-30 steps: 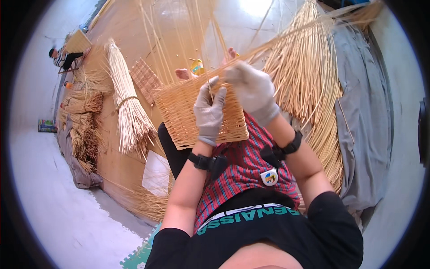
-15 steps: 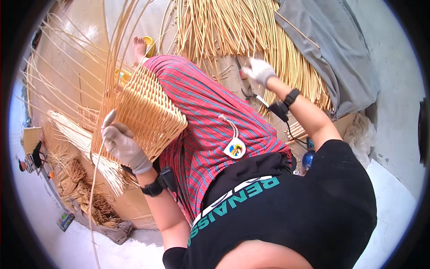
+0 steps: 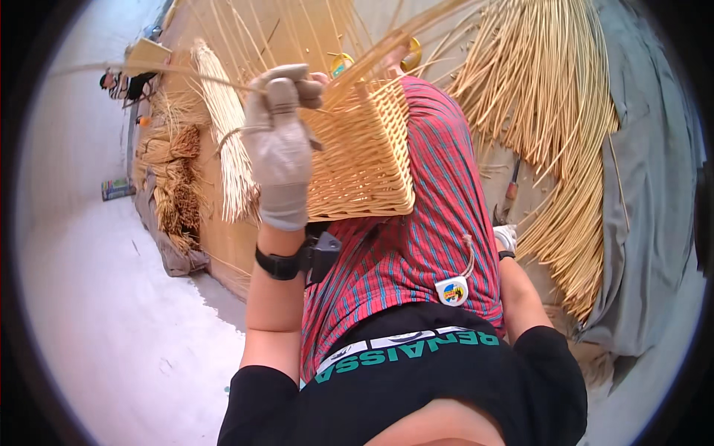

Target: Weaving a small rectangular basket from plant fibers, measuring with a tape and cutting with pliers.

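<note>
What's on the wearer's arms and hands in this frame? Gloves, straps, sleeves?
Both hands wear light grey fabric gloves: left hand fully visible, right hand mostly hidden. A black strap with a black boxy device sits on the left wrist, a dark band at the right wrist. Short black sleeves, forearms bare.

Two gloved hands, the left raised high and the right held low at the person's side.

The left hand (image 3: 279, 145) wears a pale grey glove and is lifted well above the lap, fingers curled over in a closed grip, back of the hand facing the camera. Its bare forearm rises almost straight up, with a black band at the wrist. The right hand (image 3: 506, 238), also gloved, is mostly hidden beside the thigh; its grip cannot be made out.
</note>
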Available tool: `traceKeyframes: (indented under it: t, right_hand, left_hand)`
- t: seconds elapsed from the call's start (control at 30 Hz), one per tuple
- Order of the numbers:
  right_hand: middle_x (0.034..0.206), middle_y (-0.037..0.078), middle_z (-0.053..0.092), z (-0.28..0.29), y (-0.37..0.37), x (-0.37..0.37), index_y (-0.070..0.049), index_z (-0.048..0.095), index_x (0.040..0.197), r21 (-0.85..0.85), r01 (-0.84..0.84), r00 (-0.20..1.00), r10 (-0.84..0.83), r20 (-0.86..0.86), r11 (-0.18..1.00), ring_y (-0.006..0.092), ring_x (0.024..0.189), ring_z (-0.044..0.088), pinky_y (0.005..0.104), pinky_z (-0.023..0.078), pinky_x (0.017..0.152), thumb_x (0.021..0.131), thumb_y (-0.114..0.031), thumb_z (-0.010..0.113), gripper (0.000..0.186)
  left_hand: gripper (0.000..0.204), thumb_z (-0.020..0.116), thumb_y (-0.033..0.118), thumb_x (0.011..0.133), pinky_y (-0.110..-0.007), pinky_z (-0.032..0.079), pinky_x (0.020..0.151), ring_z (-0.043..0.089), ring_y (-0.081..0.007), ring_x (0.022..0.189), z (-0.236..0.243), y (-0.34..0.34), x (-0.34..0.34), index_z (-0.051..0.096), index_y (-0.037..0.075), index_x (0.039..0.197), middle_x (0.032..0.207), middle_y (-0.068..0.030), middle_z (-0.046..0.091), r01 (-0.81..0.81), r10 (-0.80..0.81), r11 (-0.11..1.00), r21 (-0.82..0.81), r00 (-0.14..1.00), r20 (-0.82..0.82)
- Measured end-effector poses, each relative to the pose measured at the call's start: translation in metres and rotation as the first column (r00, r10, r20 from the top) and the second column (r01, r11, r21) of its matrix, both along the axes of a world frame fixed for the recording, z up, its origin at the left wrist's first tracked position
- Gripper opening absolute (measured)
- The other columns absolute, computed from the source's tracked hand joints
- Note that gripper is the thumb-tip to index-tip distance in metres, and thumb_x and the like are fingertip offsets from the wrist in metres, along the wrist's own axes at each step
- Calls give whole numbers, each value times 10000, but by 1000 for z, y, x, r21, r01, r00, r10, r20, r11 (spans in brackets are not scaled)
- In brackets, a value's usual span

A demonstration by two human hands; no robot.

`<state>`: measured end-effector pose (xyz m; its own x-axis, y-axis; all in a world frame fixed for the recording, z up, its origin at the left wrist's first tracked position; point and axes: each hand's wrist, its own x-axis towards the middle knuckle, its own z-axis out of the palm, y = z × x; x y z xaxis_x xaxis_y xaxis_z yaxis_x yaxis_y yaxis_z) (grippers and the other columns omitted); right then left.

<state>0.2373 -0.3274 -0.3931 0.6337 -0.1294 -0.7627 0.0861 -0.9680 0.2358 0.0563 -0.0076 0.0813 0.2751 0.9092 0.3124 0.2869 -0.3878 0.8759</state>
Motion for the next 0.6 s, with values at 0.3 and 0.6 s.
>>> traceKeyframes:
  t: [0.3,0.6]
  right_hand:
    - [1331,224,706,101,-31,76,-33,533,1504,544,-18,827,318,-463,839,415,1130,704,466,583,966,924,-317,720,671]
    - [1196,132,692,393,120,30,-131,660,1416,550,-829,508,268,818,-105,343,1110,659,440,531,976,820,-214,792,616]
  left_hand:
    - [312,640,-97,916,-375,574,891,724,-265,964,-19,-55,52,712,61,1175,1034,-120,743,302,-212,911,281,927,-310]
    - [322,686,-15,881,-460,560,925,693,-386,1037,-4,-97,34,690,66,1192,1065,-138,715,328,-256,866,376,939,-230]
